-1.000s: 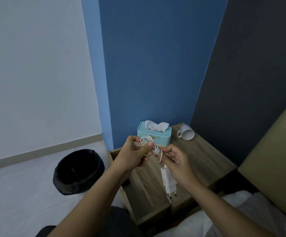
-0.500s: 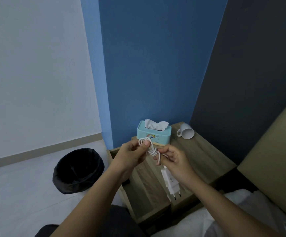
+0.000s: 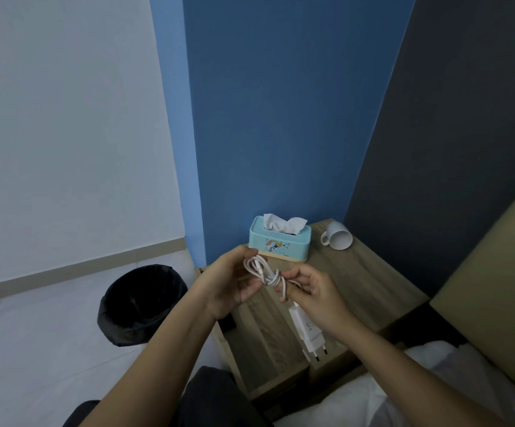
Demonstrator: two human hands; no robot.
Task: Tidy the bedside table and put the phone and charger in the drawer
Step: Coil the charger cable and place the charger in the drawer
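The wooden counter (image 3: 357, 291) stood in the corner, a black bin (image 3: 140, 303) on the floor beside it. At its back sat a tissue box (image 3: 279, 243) and a tipped white mug (image 3: 337, 235). Above it, both hands gripped the charger: the left hand (image 3: 230, 285) closed around the coiled cable (image 3: 263, 271), the right hand (image 3: 313, 291) pinching the wrap, the plug (image 3: 307, 329) dangling below.

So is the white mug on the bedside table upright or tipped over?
Tipped over. The mug lies on its side at the back of the table, its open mouth facing the camera and its handle to the left.
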